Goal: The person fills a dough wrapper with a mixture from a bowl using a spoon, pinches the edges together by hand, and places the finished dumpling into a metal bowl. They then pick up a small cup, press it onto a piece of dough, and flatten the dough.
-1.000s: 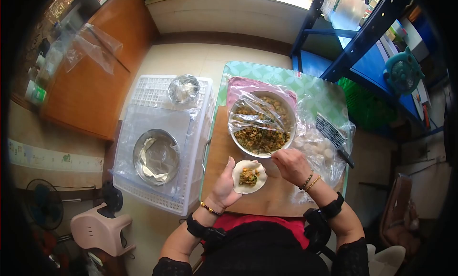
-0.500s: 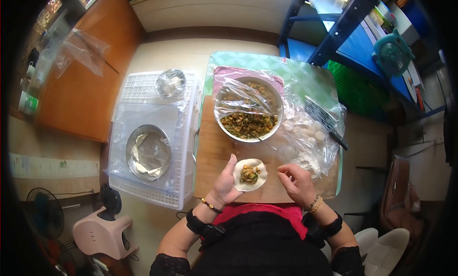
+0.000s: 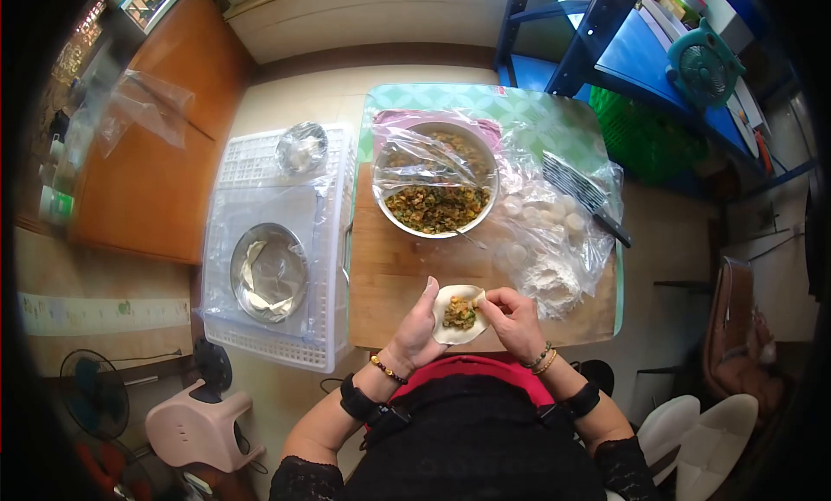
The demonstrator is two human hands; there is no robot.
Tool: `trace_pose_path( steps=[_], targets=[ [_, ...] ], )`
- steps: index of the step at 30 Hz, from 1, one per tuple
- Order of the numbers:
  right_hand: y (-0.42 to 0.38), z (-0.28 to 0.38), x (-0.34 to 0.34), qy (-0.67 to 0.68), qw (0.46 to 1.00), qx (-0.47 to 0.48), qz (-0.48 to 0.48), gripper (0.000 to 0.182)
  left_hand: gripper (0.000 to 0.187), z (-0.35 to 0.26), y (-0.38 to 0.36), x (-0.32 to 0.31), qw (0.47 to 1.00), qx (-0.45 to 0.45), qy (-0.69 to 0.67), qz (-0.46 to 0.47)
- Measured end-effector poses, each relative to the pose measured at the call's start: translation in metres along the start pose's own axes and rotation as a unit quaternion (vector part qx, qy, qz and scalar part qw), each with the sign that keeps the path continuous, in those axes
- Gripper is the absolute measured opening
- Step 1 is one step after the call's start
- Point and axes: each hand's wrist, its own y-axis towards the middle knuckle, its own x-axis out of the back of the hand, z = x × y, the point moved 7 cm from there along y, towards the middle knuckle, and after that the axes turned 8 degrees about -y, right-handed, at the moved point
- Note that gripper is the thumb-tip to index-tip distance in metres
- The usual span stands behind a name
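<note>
At the far left, a white plastic crate (image 3: pixel 290 356) full of little holes stands with a shiny round steel bowl (image 3: pixel 295 267) on top. Some pale, floppy strips (image 3: pixel 280 309) lie inside it. Next comes the counter (image 3: pixel 387 101), which has a smooth brown wooden board (image 3: pixel 381 272) on it. The left hand (image 3: pixel 417 334) is half curled like a cup and holds a round of dough (image 3: pixel 454 336) near the board's front edge. A big bowl (image 3: pixel 433 234) behind has lumpy, wet-looking filling (image 3: pixel 446 208), partly under crinkly clear plastic. In the middle of the thin, soft dough sits a bumpy heap of filling (image 3: pixel 460 313). The right hand (image 3: pixel 517 324) has its thumb and fingertips close together, and they seem to pinch the dough's right edge. So the step in hand looks like gripping that edge. I think the next move calls for gentle fingers and a steady palm, because the dough could tear. Farther right are powdery white flour (image 3: pixel 556 285) and a flat knife (image 3: pixel 589 202) with a dark handle.
</note>
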Motion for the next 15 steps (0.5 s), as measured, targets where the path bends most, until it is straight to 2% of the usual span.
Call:
trace_pose_path(
  steps=[2, 3, 5, 12, 14, 15],
  targets=[
    [-0.004, 0.01, 0.005, -0.048, 0.995, 0.07, -0.044, 0.014, 0.069, 0.001, 0.0, -0.002, 1.0, -0.005, 0.0, 0.003],
    [-0.005, 0.011, 0.006, -0.047, 0.995, 0.069, -0.045, 0.014, 0.067, 0.001, -0.001, -0.003, 1.0, -0.013, -0.001, 0.006],
    [-0.009, 0.025, 0.009, -0.135, 0.978, 0.141, -0.071, 0.012, 0.067, 0.002, -0.001, -0.003, 1.0, -0.014, 0.014, 0.004],
    [-0.014, 0.038, 0.004, -0.228, 0.954, 0.189, -0.036, 0.009, 0.066, 0.008, -0.006, 0.003, 0.999, 0.017, 0.045, -0.005],
    [-0.016, 0.043, 0.003, -0.233, 0.939, 0.248, -0.047, 0.01, 0.066, 0.011, -0.006, 0.005, 0.999, 0.028, 0.042, 0.001],
    [-0.017, 0.044, 0.003, -0.233, 0.939, 0.248, -0.047, 0.01, 0.066, 0.013, -0.006, 0.004, 0.998, 0.041, 0.038, 0.007]
  ],
)
